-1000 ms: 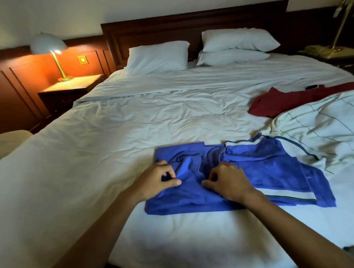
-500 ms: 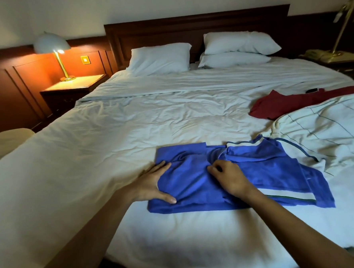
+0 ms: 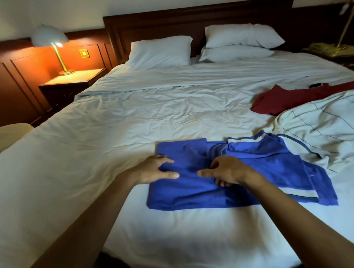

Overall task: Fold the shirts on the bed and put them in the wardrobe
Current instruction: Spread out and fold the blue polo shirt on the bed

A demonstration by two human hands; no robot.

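Presses left hand point(image 3: 153, 171), fingers straight and gripping nothing, onto the left part of the blue shirt point(image 3: 267, 165), half folded near the foot of the bed point(image 3: 110, 138). Rests right hand point(image 3: 226, 171) on the shirt's middle, fingers curled; cannot tell whether pinching cloth. Has red shirt point(image 3: 290, 100) and checked white shirt point(image 3: 327, 128) lying at right

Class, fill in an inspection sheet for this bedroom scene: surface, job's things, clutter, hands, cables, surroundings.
Surface: bed, wrinkled white sheet.
Job's things: blue shirt partly folded near the front edge; red shirt and white checked shirt unfolded at right.
Clutter: small dark object beside the red shirt, unidentifiable.
Hands: left hand flat on the blue shirt; right hand on it, fingers bent, grip unclear.
Cables: nothing seen.
Surroundings: three pillows, wooden headboard, lit lamp on nightstand at left.
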